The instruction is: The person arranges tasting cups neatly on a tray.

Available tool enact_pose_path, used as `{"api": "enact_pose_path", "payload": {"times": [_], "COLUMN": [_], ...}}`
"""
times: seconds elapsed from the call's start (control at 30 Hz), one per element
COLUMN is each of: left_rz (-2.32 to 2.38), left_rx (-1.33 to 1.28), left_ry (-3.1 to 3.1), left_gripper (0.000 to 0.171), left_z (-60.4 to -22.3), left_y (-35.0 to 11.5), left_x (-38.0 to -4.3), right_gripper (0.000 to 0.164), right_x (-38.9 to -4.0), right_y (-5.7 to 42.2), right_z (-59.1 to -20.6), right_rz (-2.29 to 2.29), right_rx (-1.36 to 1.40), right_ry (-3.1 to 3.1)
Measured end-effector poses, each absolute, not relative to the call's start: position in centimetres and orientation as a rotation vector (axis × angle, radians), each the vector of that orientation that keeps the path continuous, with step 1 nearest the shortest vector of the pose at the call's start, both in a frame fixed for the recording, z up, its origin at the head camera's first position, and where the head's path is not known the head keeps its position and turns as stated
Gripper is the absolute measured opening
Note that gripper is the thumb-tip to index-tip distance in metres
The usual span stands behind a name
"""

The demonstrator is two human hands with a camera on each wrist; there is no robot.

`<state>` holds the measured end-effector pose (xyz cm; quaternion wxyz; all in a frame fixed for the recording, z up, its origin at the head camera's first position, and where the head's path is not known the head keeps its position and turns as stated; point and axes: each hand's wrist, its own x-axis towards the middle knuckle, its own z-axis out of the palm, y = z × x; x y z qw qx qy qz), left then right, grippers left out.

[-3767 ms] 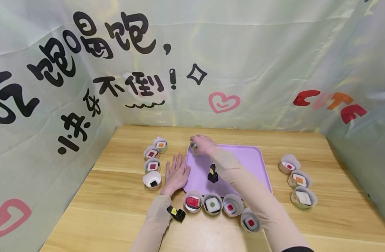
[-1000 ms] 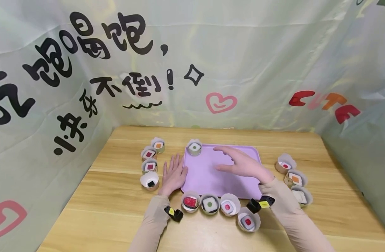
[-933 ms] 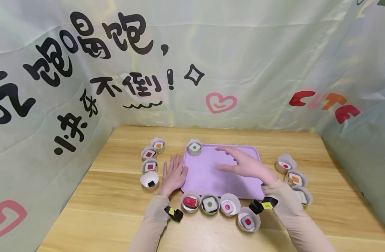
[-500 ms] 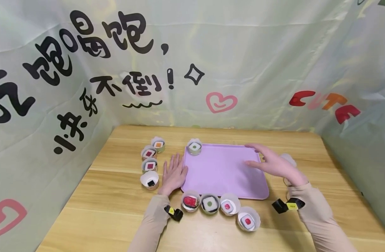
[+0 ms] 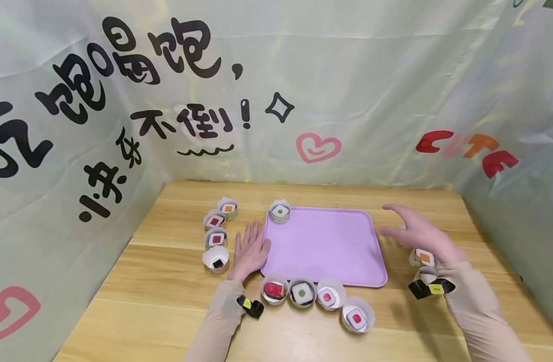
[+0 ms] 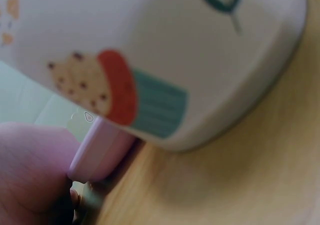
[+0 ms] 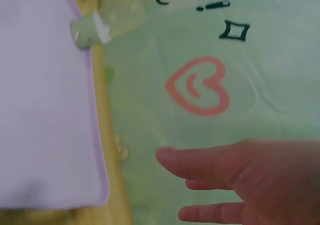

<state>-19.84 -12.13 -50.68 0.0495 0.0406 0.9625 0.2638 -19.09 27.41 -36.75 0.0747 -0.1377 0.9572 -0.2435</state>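
My left hand (image 5: pixel 251 254) lies flat with spread fingers, its thumb along the left rim of a lilac tray (image 5: pixel 326 246). In the left wrist view, a paper cup (image 6: pixel 165 45) with a printed cupcake fills the foreground, close to that hand. My right hand (image 5: pixel 423 234) holds nothing; its thumb and fingers are extended and apart over the right group of cups. Beneath it shows a cup with an orange-centred toy sushi piece (image 5: pixel 424 258), and the other cups there are partly hidden. One cup with a green-centred sushi piece (image 5: pixel 280 211) stands in the tray's far left corner.
Several cups with sushi pieces, one with a dark piece (image 5: pixel 218 263), line up left of my left hand. Along the tray's near edge stands another row, including a cup with a red-topped piece (image 5: pixel 274 290). A printed cloth (image 5: pixel 371 100) encloses the wooden table (image 5: pixel 145 291).
My right hand let go of the cup in the tray's far left corner, then moved right across the tray to above the right-hand cups. My left hand stayed at the tray's rim.
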Motion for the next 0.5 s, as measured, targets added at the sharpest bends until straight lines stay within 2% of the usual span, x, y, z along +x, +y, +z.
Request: {"api": "enact_pose_path", "payload": {"times": [0.5], "left_rz": [0.822], "left_rx": [0.122], "left_ry": [2.94], "left_gripper": [0.059], "left_z": [-51.3], "left_y": [-12.2], "left_x": [-20.0], "right_gripper": [0.071], "right_x": [-19.7], "right_y": [30.1], "right_z": [-38.2], "right_rz": [-0.555], "right_rx": [-0.284], "right_ry": [2.937]}}
